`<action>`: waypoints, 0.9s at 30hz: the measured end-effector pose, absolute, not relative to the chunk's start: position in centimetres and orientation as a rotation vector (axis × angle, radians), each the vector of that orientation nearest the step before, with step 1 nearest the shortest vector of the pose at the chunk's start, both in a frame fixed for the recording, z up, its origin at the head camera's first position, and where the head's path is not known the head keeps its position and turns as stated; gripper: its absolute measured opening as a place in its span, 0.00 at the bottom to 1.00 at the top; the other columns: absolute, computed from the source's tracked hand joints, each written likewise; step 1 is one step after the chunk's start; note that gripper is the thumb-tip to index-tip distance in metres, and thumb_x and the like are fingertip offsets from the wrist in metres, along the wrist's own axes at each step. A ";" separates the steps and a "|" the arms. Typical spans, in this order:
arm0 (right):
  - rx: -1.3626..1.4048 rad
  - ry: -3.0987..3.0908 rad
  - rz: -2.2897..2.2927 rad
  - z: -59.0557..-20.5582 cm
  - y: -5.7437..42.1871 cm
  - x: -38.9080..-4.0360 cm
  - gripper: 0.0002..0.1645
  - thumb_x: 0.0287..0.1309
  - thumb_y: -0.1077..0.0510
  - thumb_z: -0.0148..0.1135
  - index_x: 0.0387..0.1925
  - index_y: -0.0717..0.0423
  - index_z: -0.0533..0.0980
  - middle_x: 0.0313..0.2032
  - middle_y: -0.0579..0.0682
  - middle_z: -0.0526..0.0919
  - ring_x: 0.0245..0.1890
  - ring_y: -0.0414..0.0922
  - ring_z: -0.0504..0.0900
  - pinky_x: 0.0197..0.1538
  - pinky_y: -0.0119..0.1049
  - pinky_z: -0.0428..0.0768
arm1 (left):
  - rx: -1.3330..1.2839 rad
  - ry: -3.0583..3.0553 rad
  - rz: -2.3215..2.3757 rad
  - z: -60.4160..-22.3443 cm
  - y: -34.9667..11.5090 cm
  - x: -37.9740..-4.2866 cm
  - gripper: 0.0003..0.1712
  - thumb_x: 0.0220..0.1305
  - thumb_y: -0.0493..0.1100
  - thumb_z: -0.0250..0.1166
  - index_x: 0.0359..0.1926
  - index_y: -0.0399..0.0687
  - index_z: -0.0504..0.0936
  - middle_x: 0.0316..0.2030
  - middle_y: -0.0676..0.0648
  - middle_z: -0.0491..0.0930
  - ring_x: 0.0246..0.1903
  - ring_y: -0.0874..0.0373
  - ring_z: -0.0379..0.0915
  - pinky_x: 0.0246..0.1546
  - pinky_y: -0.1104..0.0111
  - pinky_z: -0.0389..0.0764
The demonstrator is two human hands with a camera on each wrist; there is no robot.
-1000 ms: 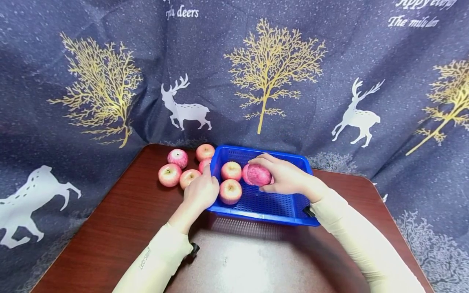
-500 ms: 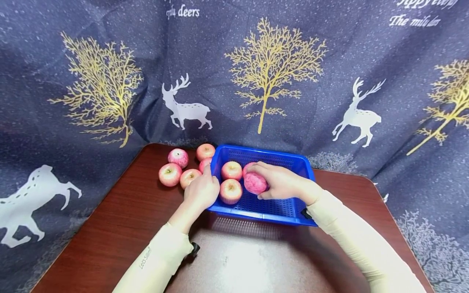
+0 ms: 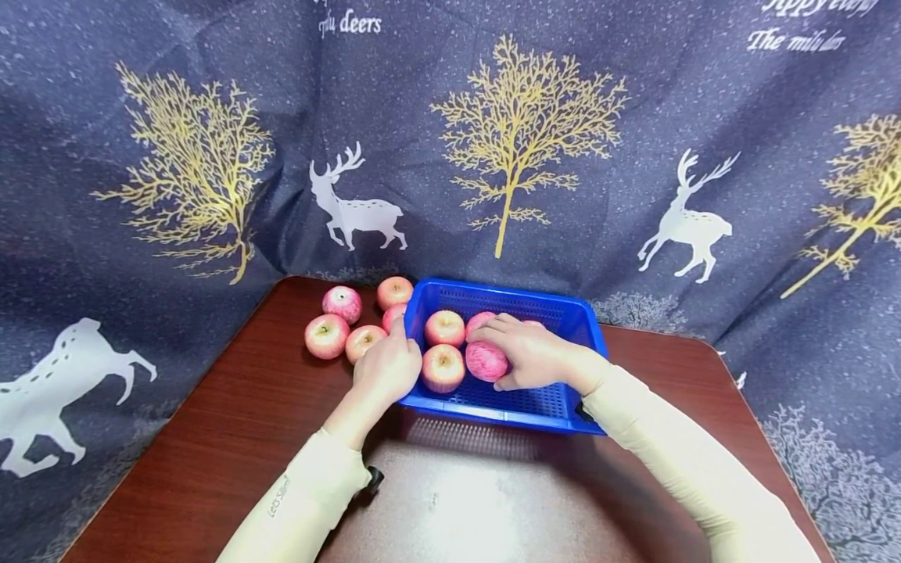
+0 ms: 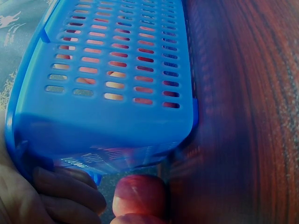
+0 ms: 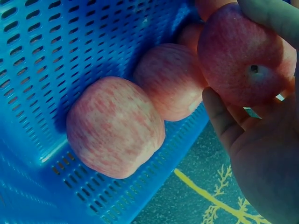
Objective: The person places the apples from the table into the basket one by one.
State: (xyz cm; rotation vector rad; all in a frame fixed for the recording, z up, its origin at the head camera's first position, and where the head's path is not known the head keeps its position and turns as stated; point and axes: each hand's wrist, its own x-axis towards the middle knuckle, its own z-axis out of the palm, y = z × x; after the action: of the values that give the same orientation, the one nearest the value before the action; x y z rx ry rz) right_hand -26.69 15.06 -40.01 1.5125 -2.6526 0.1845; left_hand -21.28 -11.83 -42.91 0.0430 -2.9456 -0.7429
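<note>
My left hand [image 3: 387, 366] grips the left rim of a blue plastic basket [image 3: 503, 416]; in the left wrist view its curled fingers [image 4: 70, 191] are under the rim, beside the perforated wall. Inside the basket, my right hand [image 3: 528, 353] holds a pink-red apple [image 3: 486, 361], fingers and thumb around it. That apple is beside a paler apple [image 3: 443, 368], with another apple [image 3: 445, 329] behind. Two more basket apples, a striped apple [image 5: 114, 128] and a redder apple [image 5: 168, 81], show in the right wrist view. My right hand partly covers them in the head view.
Left of the basket, several loose apples lie on the brown table [image 3: 211, 438], among them a yellowish-red apple [image 3: 327, 336] and a darker apple [image 3: 342, 304]. A dark patterned cloth [image 3: 422, 117] hangs right behind the table.
My right hand has moved the apple slightly left and toward the near side, lowering it beside the front apple. Another apple now shows behind that hand. My left hand stays on the rim.
</note>
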 end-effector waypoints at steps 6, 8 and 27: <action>1.625 -2.576 0.243 -40.4 14.8 -27.0 0.48 0.34 0.48 0.81 0.61 0.49 0.72 0.59 0.43 0.73 0.63 0.45 0.63 0.58 0.46 0.70 | 0.043 -2.942 -0.752 -42.8 -11.8 -21.1 0.34 0.73 0.53 0.44 0.74 0.44 0.55 0.43 0.38 0.82 0.37 0.43 0.78 0.33 0.48 0.76; 1.640 -2.557 0.239 -40.5 14.8 -27.1 0.48 0.34 0.48 0.81 0.61 0.50 0.72 0.60 0.44 0.73 0.64 0.45 0.63 0.58 0.46 0.70 | 0.043 -2.942 -0.755 -42.7 -11.8 -21.1 0.35 0.73 0.53 0.44 0.74 0.43 0.55 0.43 0.38 0.81 0.38 0.42 0.78 0.34 0.47 0.76; 1.746 -2.454 0.144 -41.4 14.2 -28.0 0.43 0.32 0.48 0.77 0.57 0.52 0.75 0.56 0.48 0.74 0.59 0.50 0.65 0.60 0.45 0.67 | 0.045 -2.916 -0.735 -43.0 -11.8 -21.0 0.34 0.73 0.53 0.44 0.74 0.43 0.57 0.39 0.38 0.82 0.35 0.43 0.78 0.31 0.48 0.76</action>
State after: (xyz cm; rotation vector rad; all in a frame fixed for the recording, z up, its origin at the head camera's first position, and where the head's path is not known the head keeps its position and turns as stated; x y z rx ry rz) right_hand -27.96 14.22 -41.39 1.7457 -2.4538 0.1442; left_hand -21.04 -11.83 -42.95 0.0449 -2.9163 -0.7349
